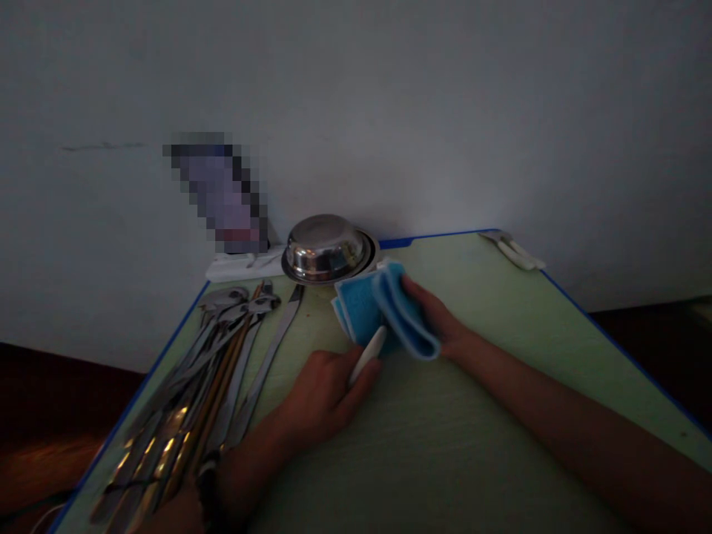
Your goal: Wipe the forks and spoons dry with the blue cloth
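Observation:
Near the middle of the table, my left hand is closed around the white handle of a utensil. Its far end is hidden by a blue cloth, so I cannot tell its kind. My right hand grips the folded blue cloth from the right side. The cloth has pale edges and hangs in several layers over the utensil's end. Just behind the cloth, an upturned steel bowl rests on the table.
Several metal spoons, other cutlery and chopsticks lie along the table's left side. A blurred-out upright object leans at the back left, above a white item. White-handled utensils lie at the back right corner. A wall stands behind.

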